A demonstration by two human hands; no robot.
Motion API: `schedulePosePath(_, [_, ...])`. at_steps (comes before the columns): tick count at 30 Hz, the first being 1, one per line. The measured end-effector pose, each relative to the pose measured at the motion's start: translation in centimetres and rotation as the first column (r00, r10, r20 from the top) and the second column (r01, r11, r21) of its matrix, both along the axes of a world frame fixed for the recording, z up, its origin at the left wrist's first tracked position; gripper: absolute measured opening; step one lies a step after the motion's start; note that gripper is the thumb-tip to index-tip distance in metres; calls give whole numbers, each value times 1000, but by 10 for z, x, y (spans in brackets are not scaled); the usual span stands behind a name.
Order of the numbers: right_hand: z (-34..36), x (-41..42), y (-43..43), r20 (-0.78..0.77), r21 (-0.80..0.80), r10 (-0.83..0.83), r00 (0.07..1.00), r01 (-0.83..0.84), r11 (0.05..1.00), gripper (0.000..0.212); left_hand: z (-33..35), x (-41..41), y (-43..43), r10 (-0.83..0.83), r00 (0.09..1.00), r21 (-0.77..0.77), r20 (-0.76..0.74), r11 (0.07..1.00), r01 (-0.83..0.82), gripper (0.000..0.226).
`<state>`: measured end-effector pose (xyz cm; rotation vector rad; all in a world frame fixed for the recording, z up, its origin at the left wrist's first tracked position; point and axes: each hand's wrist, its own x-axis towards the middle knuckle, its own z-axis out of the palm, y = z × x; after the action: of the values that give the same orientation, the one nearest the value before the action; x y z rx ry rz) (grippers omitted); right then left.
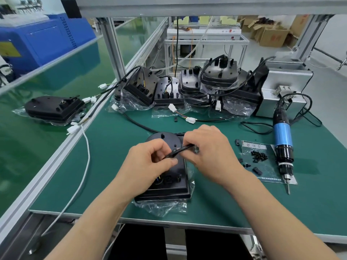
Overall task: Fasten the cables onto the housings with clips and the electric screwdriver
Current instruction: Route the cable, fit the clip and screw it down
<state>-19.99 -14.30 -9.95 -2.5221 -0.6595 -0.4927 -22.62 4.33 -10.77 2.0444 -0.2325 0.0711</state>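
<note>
Black cable point(182, 148) pinched by left hand point(150, 162) and right hand point(210, 150) over housing point(169, 187); bag label point(253, 146) illegible.

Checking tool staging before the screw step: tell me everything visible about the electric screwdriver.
The electric screwdriver lies flat on the green mat at right, bit toward the near edge. Black grip at the far end, blue metallic barrel, black collar with a white band, silver chuck and bit. A black cord loops from its far end. Its front rests on a clear plastic sheet with black screws. Neither left hand nor right hand touches it.
</note>
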Motion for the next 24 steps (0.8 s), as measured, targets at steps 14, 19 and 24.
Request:
schedulePosePath(14, [1,-15,12,-238,264,2,971,63,962,28,-11,-8,-19,179,909,268,375,918,-292,20])
schedulePosePath(19, [0,-15,14,-73,92,-34,997,41,995,21,-14,-1,-11,203,969,68,139,974,-214,24])
schedulePosePath(24, [-10,-10,8,-105,188,47,993,-27,982,19,-13,6,-3,22,1000,-124,20,992,-19,19])
